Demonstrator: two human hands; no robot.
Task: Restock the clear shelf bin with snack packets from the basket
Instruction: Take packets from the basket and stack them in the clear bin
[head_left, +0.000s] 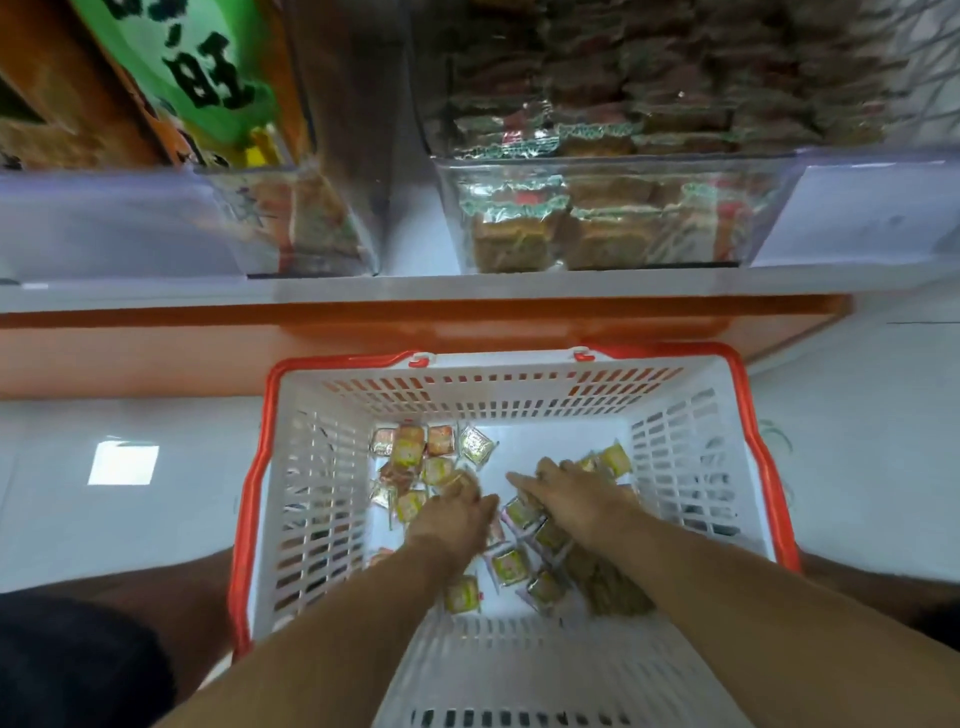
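1. snack packets (511, 565), small and yellow-green, lie scattered on the floor of the white basket (322, 509) with the orange rim, in the lower middle of the frame.
2. clear shelf bin (613, 218) sits on the white shelf (415, 288) in the upper right of the frame, already stacked with packets.
3. a second clear bin (291, 223) stands in the upper left; above it a green package (208, 73) carries dark lettering too blurred to read.
4. an orange band (156, 343) runs under the shelf edge, just behind the basket.
5. left hand (452, 525) reaches down into the basket, fingers curled onto packets at the left cluster.
6. right hand (571, 499) lies palm down over the right-hand packets, fingers stretched forward; whether it grips any, cannot be told.
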